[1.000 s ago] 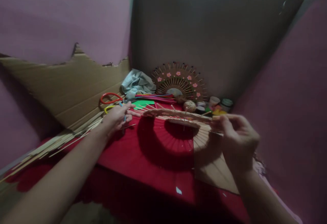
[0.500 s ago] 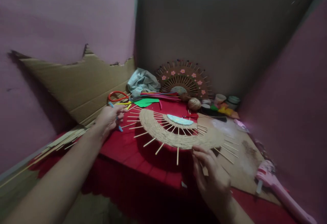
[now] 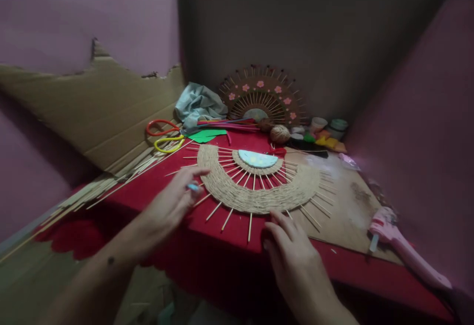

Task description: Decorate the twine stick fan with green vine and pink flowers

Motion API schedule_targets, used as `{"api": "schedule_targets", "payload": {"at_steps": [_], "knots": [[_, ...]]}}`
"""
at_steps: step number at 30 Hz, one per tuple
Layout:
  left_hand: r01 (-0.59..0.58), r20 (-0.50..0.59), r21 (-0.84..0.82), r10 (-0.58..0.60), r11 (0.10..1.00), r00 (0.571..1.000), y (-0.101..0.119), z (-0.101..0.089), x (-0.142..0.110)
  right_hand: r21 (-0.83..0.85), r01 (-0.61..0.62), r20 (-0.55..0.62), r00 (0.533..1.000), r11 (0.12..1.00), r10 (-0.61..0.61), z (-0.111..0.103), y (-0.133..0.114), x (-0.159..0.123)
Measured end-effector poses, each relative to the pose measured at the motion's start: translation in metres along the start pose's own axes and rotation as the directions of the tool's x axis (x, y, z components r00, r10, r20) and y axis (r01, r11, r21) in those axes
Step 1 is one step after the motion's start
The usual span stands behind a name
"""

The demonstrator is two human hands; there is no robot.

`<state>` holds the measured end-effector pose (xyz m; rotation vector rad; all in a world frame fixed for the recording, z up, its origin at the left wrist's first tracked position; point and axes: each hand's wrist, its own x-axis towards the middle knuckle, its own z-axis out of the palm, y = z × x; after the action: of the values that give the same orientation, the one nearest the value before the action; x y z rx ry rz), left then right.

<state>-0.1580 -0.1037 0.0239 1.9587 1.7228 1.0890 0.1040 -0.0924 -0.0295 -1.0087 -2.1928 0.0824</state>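
Observation:
A half-round woven fan (image 3: 255,201) of tan cord on thin sticks lies on the red cloth (image 3: 140,191). A pale blue half-disc (image 3: 258,159) sits at its inner centre. My right hand (image 3: 296,251) has its bent fingertips at the fan's near rim, with the thumb lower down. At the left end, my left hand (image 3: 177,194) reaches its index finger to the weave. Its other fingers curl round a small light-blue object (image 3: 193,186), whose kind I cannot make out.
Scissors (image 3: 168,142), green sheet (image 3: 207,136) and grey cloth (image 3: 200,103) lie at back left. Behind stands a flowered stick fan (image 3: 260,88), beside a twine ball (image 3: 280,134). A pink glue gun (image 3: 388,231) rests on the right; loose sticks (image 3: 92,189) lie left.
My left hand has moved from near the scissors toward me and right, onto the fan's left end. The view has shifted slightly. My right hand remains at the near rim.

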Motion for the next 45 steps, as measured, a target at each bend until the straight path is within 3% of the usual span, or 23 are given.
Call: {"api": "schedule_targets", "payload": {"at_steps": [2, 4, 8, 10, 15, 20, 23, 27, 29, 32, 35, 38, 41, 45], "knots": [[-0.122, 0.134, 0.134, 0.104, 0.983, 0.985, 0.011, 0.013, -0.014, 0.072, 0.001, -0.071, 0.997, 0.997, 0.004, -0.009, -0.006, -0.003], [-0.216, 0.192, 0.240, 0.172, 0.947, 0.966, 0.020, 0.027, -0.024, 0.259, -0.041, -0.094, 0.993, 0.965, 0.067, -0.018, -0.015, -0.002], [-0.314, 0.165, 0.415, 0.268, 0.854, 0.949, 0.034, 0.054, -0.031, 0.617, -0.271, 0.108, 0.959, 0.739, 0.261, -0.026, -0.034, 0.007], [-0.350, 0.176, 0.450, 0.303, 0.821, 0.937, 0.038, 0.062, -0.030, 0.655, -0.286, 0.120, 0.953, 0.699, 0.278, -0.022, -0.037, 0.012], [-0.397, 0.233, 0.423, 0.325, 0.815, 0.916, 0.043, 0.064, -0.024, 0.604, -0.201, 0.024, 0.972, 0.772, 0.233, -0.009, -0.031, 0.020], [-0.406, 0.308, 0.200, 0.336, 0.891, 0.890, 0.044, 0.058, -0.017, 0.607, -0.269, 0.062, 0.954, 0.748, 0.294, -0.004, -0.022, 0.023], [-0.398, 0.274, 0.145, 0.349, 0.906, 0.896, 0.038, 0.053, -0.012, 0.691, -0.452, 0.223, 0.876, 0.564, 0.428, -0.005, -0.018, 0.027], [-0.318, 0.288, 0.124, 0.273, 0.940, 0.918, 0.029, 0.047, -0.006, 0.725, -0.679, 0.550, 0.670, 0.112, 0.498, -0.008, -0.012, 0.034], [-0.286, 0.311, 0.115, 0.239, 0.951, 0.920, 0.026, 0.046, -0.004, 0.694, -0.717, 0.655, 0.595, -0.061, 0.465, -0.009, -0.010, 0.038], [-0.249, 0.365, 0.052, 0.213, 0.967, 0.906, 0.023, 0.049, -0.002, 0.666, -0.709, 0.723, 0.539, -0.230, 0.431, -0.011, -0.009, 0.041], [-0.220, 0.409, 0.013, 0.195, 0.975, 0.892, 0.021, 0.053, -0.001, 0.670, -0.650, 0.736, 0.518, -0.358, 0.437, -0.009, -0.010, 0.042], [-0.198, 0.397, 0.013, 0.177, 0.980, 0.900, 0.020, 0.055, 0.001, 0.694, -0.567, 0.719, 0.529, -0.444, 0.450, -0.005, -0.011, 0.043], [-0.194, 0.404, 0.015, 0.171, 0.981, 0.899, 0.019, 0.056, 0.004, 0.705, -0.525, 0.709, 0.543, -0.477, 0.451, -0.002, -0.010, 0.044], [-0.184, 0.400, 0.007, 0.166, 0.983, 0.901, 0.020, 0.060, 0.006, 0.716, -0.537, 0.698, 0.528, -0.447, 0.484, -0.001, -0.009, 0.048]]}}
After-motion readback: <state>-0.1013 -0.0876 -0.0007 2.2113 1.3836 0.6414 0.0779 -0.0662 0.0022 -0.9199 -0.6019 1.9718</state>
